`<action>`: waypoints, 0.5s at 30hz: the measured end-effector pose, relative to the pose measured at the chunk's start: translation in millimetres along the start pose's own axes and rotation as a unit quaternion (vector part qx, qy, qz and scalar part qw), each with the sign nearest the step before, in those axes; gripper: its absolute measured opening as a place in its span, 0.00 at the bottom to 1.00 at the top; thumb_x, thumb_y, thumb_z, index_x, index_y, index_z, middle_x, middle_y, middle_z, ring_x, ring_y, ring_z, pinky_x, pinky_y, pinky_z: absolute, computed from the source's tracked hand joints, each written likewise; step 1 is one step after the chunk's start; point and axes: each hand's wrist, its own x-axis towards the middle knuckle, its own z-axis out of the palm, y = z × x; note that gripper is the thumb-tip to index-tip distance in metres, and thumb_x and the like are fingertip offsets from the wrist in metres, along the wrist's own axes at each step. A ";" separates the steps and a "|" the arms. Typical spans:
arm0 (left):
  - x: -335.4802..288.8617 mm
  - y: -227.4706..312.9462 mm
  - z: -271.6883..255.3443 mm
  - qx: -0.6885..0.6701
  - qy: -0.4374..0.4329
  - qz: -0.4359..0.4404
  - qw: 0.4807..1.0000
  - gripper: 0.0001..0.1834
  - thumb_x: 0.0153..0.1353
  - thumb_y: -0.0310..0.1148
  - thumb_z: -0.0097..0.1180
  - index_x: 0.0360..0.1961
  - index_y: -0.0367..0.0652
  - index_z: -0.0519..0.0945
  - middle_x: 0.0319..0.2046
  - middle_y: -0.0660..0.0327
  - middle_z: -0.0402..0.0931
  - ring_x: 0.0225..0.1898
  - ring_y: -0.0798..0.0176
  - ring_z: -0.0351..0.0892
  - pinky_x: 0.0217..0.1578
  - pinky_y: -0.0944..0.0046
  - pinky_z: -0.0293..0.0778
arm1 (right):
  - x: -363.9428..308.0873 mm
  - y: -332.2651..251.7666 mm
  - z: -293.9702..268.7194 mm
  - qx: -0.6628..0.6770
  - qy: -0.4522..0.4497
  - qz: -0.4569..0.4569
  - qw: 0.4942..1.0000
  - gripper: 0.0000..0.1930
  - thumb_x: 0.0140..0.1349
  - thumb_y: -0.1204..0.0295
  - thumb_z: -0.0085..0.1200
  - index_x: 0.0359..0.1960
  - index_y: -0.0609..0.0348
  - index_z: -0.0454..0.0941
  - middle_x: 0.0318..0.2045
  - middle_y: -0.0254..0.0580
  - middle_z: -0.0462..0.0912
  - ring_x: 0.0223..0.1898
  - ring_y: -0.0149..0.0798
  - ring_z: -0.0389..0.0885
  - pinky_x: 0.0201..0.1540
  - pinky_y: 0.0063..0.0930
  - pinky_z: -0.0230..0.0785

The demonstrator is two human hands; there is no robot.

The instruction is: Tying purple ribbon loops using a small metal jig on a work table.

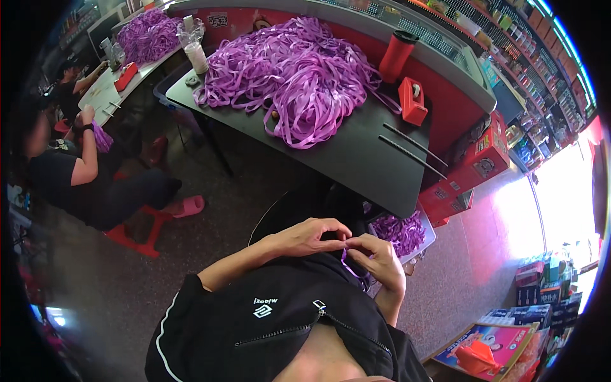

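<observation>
Over my lap, my left hand [309, 237] and my right hand [382, 261] meet fingertip to fingertip. Each is closed in a pinch on a narrow purple ribbon [345, 260], whose loose part hangs down below the fingers against my dark clothing. The exact spot where they grip it is small and partly covered by the fingers. Beyond my hands, a large tangled heap of the same kind of purple ribbon [299, 76] spreads across a black table [356, 159]. Beside my right hand, below the table's edge, a pale bin [430, 240] holds many shorter purple ribbon pieces [401, 230].
Two thin rods [414, 150] lie on the table's right side, near a red tape dispenser [413, 102] and a red tumbler [398, 56]. Stacked plastic cups [196, 58] stand at its left corner. A seated person [76, 165] handles purple ribbon at left. Red boxes [474, 159] stand right.
</observation>
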 end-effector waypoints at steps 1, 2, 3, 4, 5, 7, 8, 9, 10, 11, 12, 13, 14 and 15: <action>3.3 -1.2 -2.3 -0.001 -0.006 -0.002 1.000 0.14 0.63 0.36 0.58 0.45 0.39 0.80 0.42 0.60 0.80 0.46 0.66 0.77 0.48 0.66 0.70 | -0.8 -0.6 -4.9 0.013 -0.002 0.026 1.000 0.10 0.56 0.74 0.60 0.40 0.62 0.82 0.31 0.40 0.82 0.31 0.29 0.80 0.34 0.22 0.70; 4.5 -5.9 -1.3 -0.017 -0.024 -0.022 0.999 0.14 0.62 0.37 0.58 0.43 0.39 0.80 0.40 0.60 0.79 0.43 0.66 0.76 0.46 0.66 0.70 | -3.5 -0.3 -6.4 0.048 0.007 0.050 0.998 0.10 0.56 0.75 0.60 0.40 0.63 0.82 0.31 0.39 0.83 0.31 0.28 0.80 0.35 0.21 0.71; 6.7 -10.1 -0.4 -0.033 -0.044 -0.041 0.998 0.14 0.62 0.38 0.59 0.41 0.38 0.80 0.38 0.61 0.78 0.41 0.67 0.76 0.44 0.67 0.69 | -5.9 1.2 -8.5 0.083 0.020 0.074 0.994 0.10 0.57 0.75 0.60 0.40 0.63 0.82 0.32 0.39 0.83 0.32 0.26 0.80 0.36 0.20 0.71; 10.5 -13.3 0.1 -0.048 -0.036 -0.032 0.998 0.12 0.62 0.37 0.59 0.38 0.38 0.79 0.36 0.63 0.77 0.39 0.69 0.73 0.44 0.68 0.68 | -8.5 11.3 -11.1 0.111 0.029 0.094 0.989 0.10 0.57 0.75 0.60 0.41 0.64 0.82 0.34 0.38 0.84 0.33 0.25 0.80 0.37 0.19 0.72; 15.7 -15.4 -2.6 -0.037 -0.051 0.015 0.998 0.10 0.62 0.35 0.58 0.36 0.39 0.78 0.40 0.62 0.76 0.42 0.71 0.71 0.46 0.69 0.66 | -10.4 12.7 -12.7 0.149 0.051 0.104 0.982 0.11 0.57 0.76 0.60 0.41 0.65 0.81 0.34 0.39 0.84 0.35 0.25 0.80 0.39 0.20 0.72; 21.3 -29.9 2.1 -0.107 -0.006 0.105 0.989 0.07 0.62 0.32 0.57 0.35 0.40 0.76 0.46 0.59 0.73 0.46 0.71 0.69 0.48 0.69 0.64 | -8.6 13.3 -18.7 0.158 0.046 0.100 0.981 0.10 0.58 0.78 0.59 0.41 0.67 0.81 0.34 0.39 0.84 0.38 0.26 0.80 0.42 0.20 0.72; 22.5 -26.6 0.1 -0.148 -0.007 0.093 0.985 0.05 0.63 0.30 0.56 0.35 0.41 0.75 0.48 0.57 0.72 0.47 0.69 0.69 0.49 0.68 0.63 | -5.8 10.3 -20.1 0.187 0.048 0.086 0.977 0.10 0.58 0.78 0.58 0.41 0.67 0.81 0.35 0.39 0.84 0.38 0.27 0.80 0.43 0.20 0.72; 24.7 -22.1 -0.3 -0.191 -0.009 0.082 0.978 0.04 0.63 0.29 0.56 0.35 0.41 0.74 0.50 0.56 0.71 0.48 0.67 0.69 0.50 0.67 0.63 | -5.8 7.3 -21.9 0.213 0.054 0.073 0.973 0.09 0.59 0.79 0.57 0.41 0.67 0.81 0.35 0.39 0.84 0.39 0.27 0.80 0.44 0.20 0.72; 27.2 -23.2 0.7 -0.260 -0.020 0.073 0.963 0.04 0.62 0.28 0.55 0.37 0.42 0.73 0.54 0.53 0.70 0.53 0.63 0.69 0.55 0.64 0.62 | -7.2 8.2 -21.5 0.249 0.060 0.074 0.964 0.09 0.59 0.80 0.56 0.41 0.67 0.81 0.36 0.38 0.84 0.39 0.28 0.80 0.44 0.20 0.72; 29.5 -17.2 3.4 -0.306 -0.011 0.083 0.948 0.09 0.63 0.30 0.55 0.43 0.43 0.72 0.57 0.51 0.69 0.59 0.60 0.67 0.60 0.60 0.59 | -6.6 8.0 -23.1 0.258 0.059 0.075 0.962 0.10 0.60 0.78 0.57 0.42 0.67 0.81 0.36 0.38 0.84 0.38 0.27 0.81 0.43 0.19 0.72; 34.4 -11.7 3.4 -0.292 -0.019 0.081 0.953 0.13 0.63 0.32 0.55 0.47 0.42 0.71 0.58 0.50 0.68 0.61 0.59 0.65 0.61 0.59 0.58 | -6.0 3.3 -27.3 0.261 0.055 0.114 0.957 0.09 0.60 0.78 0.57 0.42 0.67 0.81 0.36 0.38 0.84 0.37 0.27 0.81 0.43 0.18 0.72; 37.3 -7.6 4.5 -0.277 -0.025 0.079 0.957 0.17 0.64 0.33 0.55 0.51 0.41 0.69 0.59 0.50 0.67 0.64 0.58 0.63 0.63 0.58 0.56 | -5.9 0.2 -28.7 0.264 0.049 0.153 0.951 0.09 0.60 0.77 0.57 0.42 0.67 0.81 0.36 0.38 0.84 0.36 0.27 0.81 0.43 0.18 0.72; 43.3 -4.1 10.9 -0.314 -0.026 0.087 0.945 0.18 0.65 0.36 0.55 0.53 0.39 0.71 0.53 0.55 0.72 0.57 0.62 0.69 0.59 0.63 0.61 | -5.3 0.8 -30.1 0.249 0.055 0.128 0.959 0.10 0.61 0.75 0.58 0.43 0.67 0.80 0.35 0.37 0.84 0.36 0.26 0.81 0.43 0.17 0.71; 45.6 -3.1 10.6 -0.317 -0.034 0.085 0.944 0.18 0.65 0.36 0.55 0.53 0.39 0.71 0.53 0.55 0.72 0.57 0.62 0.69 0.59 0.63 0.61 | -5.9 1.3 -29.5 0.249 0.062 0.132 0.957 0.10 0.61 0.75 0.58 0.43 0.67 0.80 0.35 0.37 0.84 0.36 0.26 0.81 0.43 0.17 0.71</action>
